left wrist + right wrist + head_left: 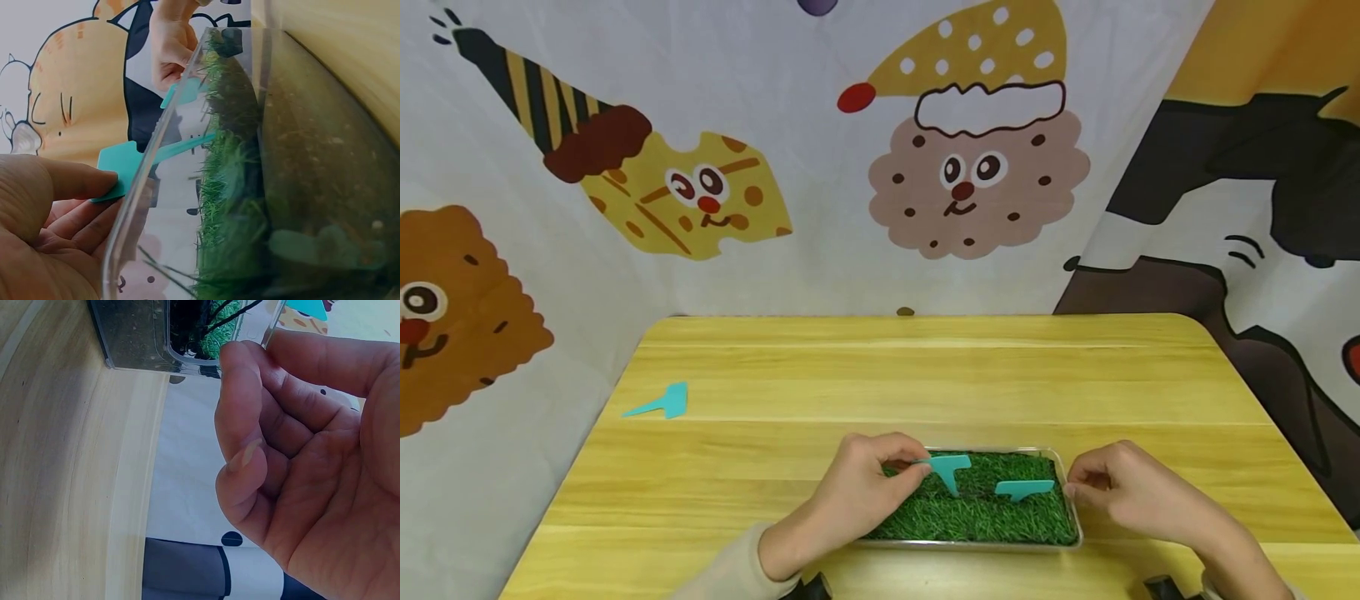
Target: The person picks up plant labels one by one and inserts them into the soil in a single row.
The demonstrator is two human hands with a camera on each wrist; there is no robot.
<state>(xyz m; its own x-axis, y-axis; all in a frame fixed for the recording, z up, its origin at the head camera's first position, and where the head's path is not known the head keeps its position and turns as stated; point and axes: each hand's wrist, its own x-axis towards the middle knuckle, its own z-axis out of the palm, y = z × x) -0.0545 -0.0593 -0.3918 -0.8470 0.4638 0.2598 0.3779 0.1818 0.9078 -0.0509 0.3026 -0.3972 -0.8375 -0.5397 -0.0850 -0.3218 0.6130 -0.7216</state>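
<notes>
A clear plastic box (970,546) with green artificial grass (955,523) on top and brown soil-like fill beneath stands near the front of the table. My left hand (857,483) pinches the head of a teal plant label (951,463) between thumb and fingers. Its narrow stem (181,147) points down and meets the grass in the left wrist view. A second teal plant label (1026,487) stands in the grass to the right. At the box's right end, my right hand (1138,492) pinches the rim between thumb and index finger, other fingers curled.
Another teal plant label (676,402) lies flat on the wooden table (880,375), toward its far left. Behind the table hangs a white cloth (820,275) printed with cartoon food. A dark strap end (816,586) shows by the left wrist.
</notes>
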